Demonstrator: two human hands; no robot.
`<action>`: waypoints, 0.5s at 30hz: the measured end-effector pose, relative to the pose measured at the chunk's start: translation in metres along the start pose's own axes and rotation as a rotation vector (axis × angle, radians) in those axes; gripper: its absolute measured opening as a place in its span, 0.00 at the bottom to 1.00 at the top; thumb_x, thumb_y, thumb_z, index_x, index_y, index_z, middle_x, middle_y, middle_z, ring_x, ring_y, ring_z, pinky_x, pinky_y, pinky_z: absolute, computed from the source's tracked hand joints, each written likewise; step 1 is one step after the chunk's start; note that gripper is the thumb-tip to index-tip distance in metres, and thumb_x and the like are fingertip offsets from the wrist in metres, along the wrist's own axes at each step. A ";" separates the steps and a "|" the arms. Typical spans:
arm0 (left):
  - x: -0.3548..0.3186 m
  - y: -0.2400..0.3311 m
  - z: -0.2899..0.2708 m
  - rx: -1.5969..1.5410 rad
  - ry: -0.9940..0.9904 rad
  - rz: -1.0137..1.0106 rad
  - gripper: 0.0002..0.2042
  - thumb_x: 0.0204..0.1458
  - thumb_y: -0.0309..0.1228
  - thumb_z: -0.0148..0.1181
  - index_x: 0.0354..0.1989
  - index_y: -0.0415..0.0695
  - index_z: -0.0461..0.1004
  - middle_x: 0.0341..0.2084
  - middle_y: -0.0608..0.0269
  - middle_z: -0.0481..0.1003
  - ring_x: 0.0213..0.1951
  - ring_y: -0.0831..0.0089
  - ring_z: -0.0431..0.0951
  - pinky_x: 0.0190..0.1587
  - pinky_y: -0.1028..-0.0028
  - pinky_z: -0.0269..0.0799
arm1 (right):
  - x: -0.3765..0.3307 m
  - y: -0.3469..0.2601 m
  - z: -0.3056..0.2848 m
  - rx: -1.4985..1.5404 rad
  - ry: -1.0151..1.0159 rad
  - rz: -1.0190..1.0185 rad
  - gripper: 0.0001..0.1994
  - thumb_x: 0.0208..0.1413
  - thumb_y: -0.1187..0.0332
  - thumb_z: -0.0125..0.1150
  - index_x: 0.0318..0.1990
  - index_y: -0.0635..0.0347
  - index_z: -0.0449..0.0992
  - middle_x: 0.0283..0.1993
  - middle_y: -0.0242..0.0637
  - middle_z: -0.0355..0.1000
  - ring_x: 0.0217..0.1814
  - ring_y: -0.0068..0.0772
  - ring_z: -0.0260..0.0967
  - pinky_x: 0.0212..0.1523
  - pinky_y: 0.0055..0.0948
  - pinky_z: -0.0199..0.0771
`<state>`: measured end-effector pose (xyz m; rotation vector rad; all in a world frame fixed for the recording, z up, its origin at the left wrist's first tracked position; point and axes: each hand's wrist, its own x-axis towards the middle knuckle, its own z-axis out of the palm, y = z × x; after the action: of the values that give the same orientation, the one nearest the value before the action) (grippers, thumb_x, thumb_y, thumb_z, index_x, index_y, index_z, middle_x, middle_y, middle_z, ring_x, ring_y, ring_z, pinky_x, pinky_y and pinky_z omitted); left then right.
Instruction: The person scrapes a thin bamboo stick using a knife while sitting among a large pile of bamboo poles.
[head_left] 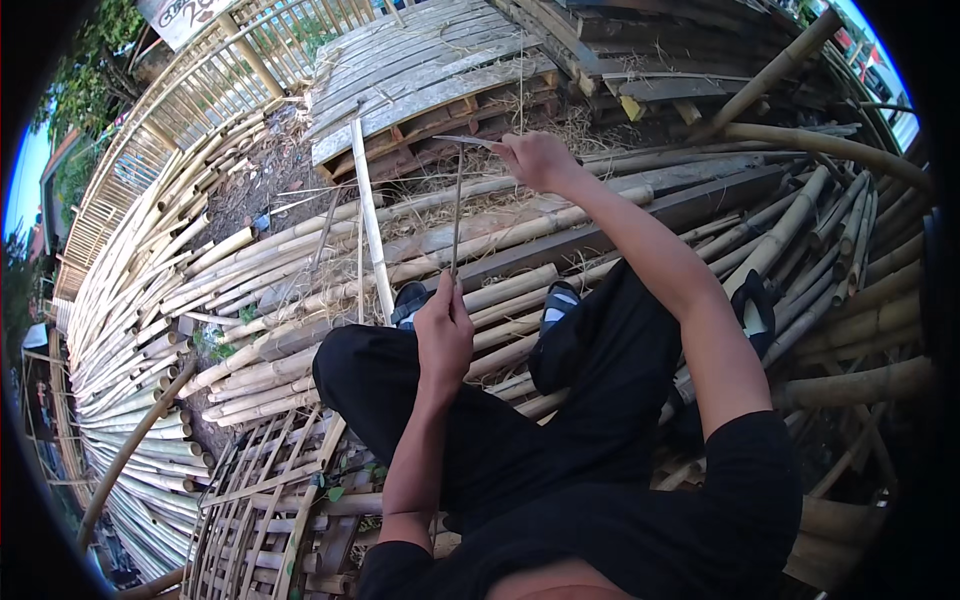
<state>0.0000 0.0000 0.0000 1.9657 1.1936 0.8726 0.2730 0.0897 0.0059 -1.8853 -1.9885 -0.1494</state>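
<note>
My left hand (444, 328) is closed around the lower end of a thin bamboo strip (457, 215), which points away from me, nearly upright in the picture. My right hand (540, 161), farther out and to the right, grips a knife; its handle is hidden in the fingers. The narrow blade (466, 139) points left and lies across the far end of the strip, though whether they touch I cannot tell. Left of the strip, a wider pale bamboo slat (371, 220) leans between my knee and the pallet.
Bamboo poles (520, 232) lie crosswise around my feet, with a large pole pile (130, 400) at the left. A wooden pallet (410, 70) stands ahead, stacked boards (690, 50) at the far right. A woven bamboo lattice (265, 510) lies near left; a bamboo fence (190, 100) stands beyond.
</note>
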 end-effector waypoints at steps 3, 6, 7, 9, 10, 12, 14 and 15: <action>0.017 0.005 -0.006 0.000 0.028 0.055 0.13 0.59 0.26 0.50 0.50 0.34 0.71 0.14 0.49 0.65 0.16 0.71 0.62 0.22 0.70 0.61 | 0.017 0.006 -0.012 0.031 0.106 -0.002 0.20 0.62 0.51 0.45 0.27 0.56 0.70 0.18 0.46 0.70 0.23 0.54 0.71 0.25 0.49 0.70; 0.014 -0.001 -0.007 0.047 0.012 0.064 0.13 0.59 0.25 0.50 0.50 0.33 0.70 0.16 0.46 0.66 0.17 0.69 0.65 0.22 0.71 0.62 | 0.000 -0.027 -0.008 0.080 0.060 -0.119 0.21 0.63 0.51 0.44 0.28 0.57 0.70 0.18 0.46 0.70 0.23 0.54 0.71 0.24 0.49 0.70; 0.012 -0.002 -0.005 0.035 0.014 0.066 0.13 0.59 0.25 0.50 0.50 0.32 0.70 0.17 0.45 0.67 0.17 0.69 0.65 0.23 0.71 0.62 | -0.001 -0.020 -0.005 0.061 0.070 -0.068 0.21 0.63 0.51 0.43 0.28 0.57 0.70 0.18 0.46 0.70 0.23 0.54 0.71 0.24 0.49 0.69; 0.009 -0.003 -0.002 0.014 0.023 0.071 0.13 0.59 0.25 0.50 0.50 0.32 0.70 0.17 0.44 0.67 0.17 0.67 0.66 0.24 0.71 0.63 | 0.008 0.000 -0.003 0.024 0.092 0.031 0.20 0.63 0.51 0.43 0.28 0.57 0.70 0.18 0.46 0.70 0.23 0.54 0.71 0.24 0.49 0.69; 0.009 -0.006 -0.001 0.009 0.022 0.094 0.13 0.58 0.24 0.50 0.50 0.32 0.70 0.18 0.43 0.68 0.18 0.65 0.67 0.25 0.70 0.64 | 0.008 0.008 -0.007 -0.011 0.047 0.033 0.20 0.64 0.51 0.43 0.29 0.57 0.70 0.19 0.47 0.70 0.24 0.54 0.71 0.23 0.49 0.69; 0.000 0.000 -0.004 0.023 0.018 0.064 0.13 0.58 0.24 0.50 0.50 0.32 0.70 0.18 0.42 0.68 0.18 0.64 0.67 0.25 0.70 0.64 | -0.002 -0.002 0.002 0.042 0.073 0.015 0.22 0.63 0.50 0.42 0.27 0.58 0.70 0.18 0.46 0.70 0.23 0.53 0.72 0.23 0.48 0.70; -0.001 0.000 -0.006 0.029 0.023 0.066 0.13 0.58 0.24 0.50 0.49 0.32 0.70 0.18 0.43 0.68 0.18 0.64 0.66 0.25 0.70 0.64 | -0.011 -0.028 -0.005 0.028 0.026 -0.103 0.24 0.64 0.49 0.40 0.27 0.59 0.70 0.17 0.46 0.70 0.22 0.52 0.72 0.24 0.49 0.71; -0.001 0.002 -0.005 0.021 0.015 0.068 0.13 0.58 0.24 0.51 0.49 0.32 0.70 0.18 0.43 0.68 0.17 0.64 0.66 0.24 0.70 0.64 | -0.012 -0.022 -0.004 0.020 0.047 -0.066 0.24 0.64 0.49 0.40 0.27 0.59 0.70 0.17 0.46 0.70 0.22 0.53 0.72 0.24 0.49 0.71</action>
<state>-0.0032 -0.0008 0.0044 2.0307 1.1549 0.9145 0.2525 0.0756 0.0098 -1.7881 -2.0142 -0.1894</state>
